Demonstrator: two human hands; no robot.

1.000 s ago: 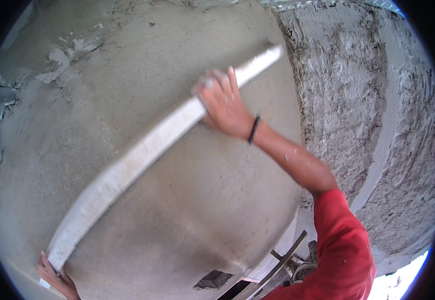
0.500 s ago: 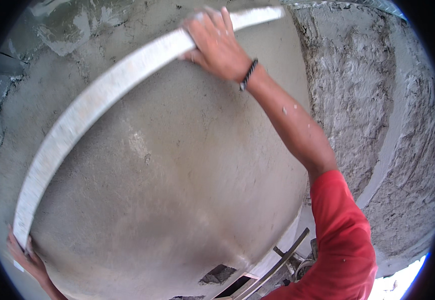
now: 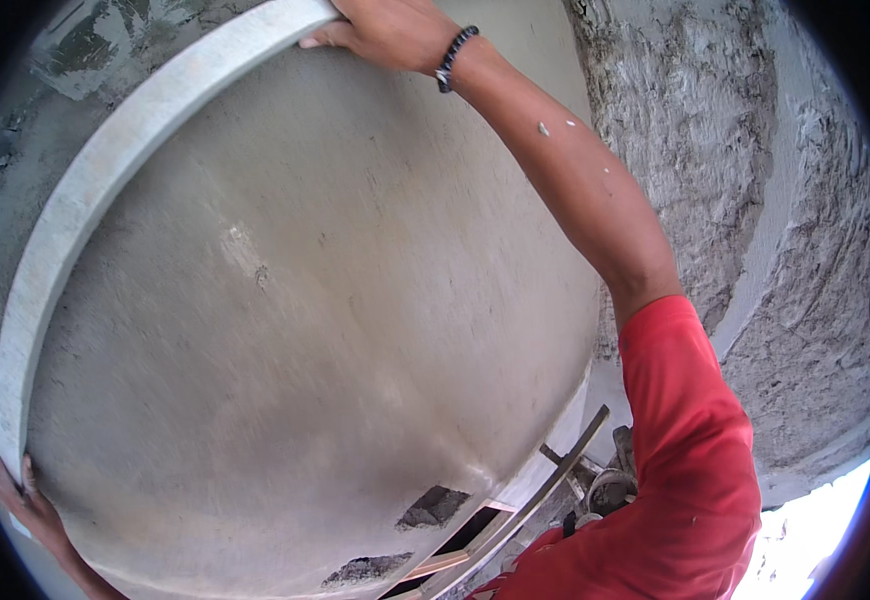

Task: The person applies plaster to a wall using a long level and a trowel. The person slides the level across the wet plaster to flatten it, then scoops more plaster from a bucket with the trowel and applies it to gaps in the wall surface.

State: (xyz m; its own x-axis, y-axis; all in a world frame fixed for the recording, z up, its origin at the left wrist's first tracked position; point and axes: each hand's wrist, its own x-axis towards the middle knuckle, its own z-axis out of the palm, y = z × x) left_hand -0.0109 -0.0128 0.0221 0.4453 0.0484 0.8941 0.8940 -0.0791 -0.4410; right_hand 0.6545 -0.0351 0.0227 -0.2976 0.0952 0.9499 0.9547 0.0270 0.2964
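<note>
White-grey in colour, the long bar (image 3: 73, 205) lies along the upper left of the smooth plastered wall (image 3: 335, 250). The left hand (image 3: 30, 510) grips its lower end, thumb on the inner edge and fingers on the outer. The right hand (image 3: 385, 30) holds it higher up, thumb against the lower edge; its fingers pass out of the picture at the top.

Possible faults:
- Gouging: uneven pressure between the hands could tip one edge of the bar into the plaster, if the surface is soft.
- Slipping: the left hand holds only the end, so a loose grip there could let the bar pivot about the right hand.
- Overreach: the right arm is extended high, which could weaken control of the upper part.
- Catching: the bar could snag on the two rough openings (image 3: 433, 508) (image 3: 365, 570) near the bottom if carried across them.

Orientation: the long axis runs diagonally, from the lower end at far left, steeply upward, then over to the right. The bow is probably lens distortion. The broad face shows toward the camera; the upper end is out of view. Contact along the full length cannot be confirmed.
</note>
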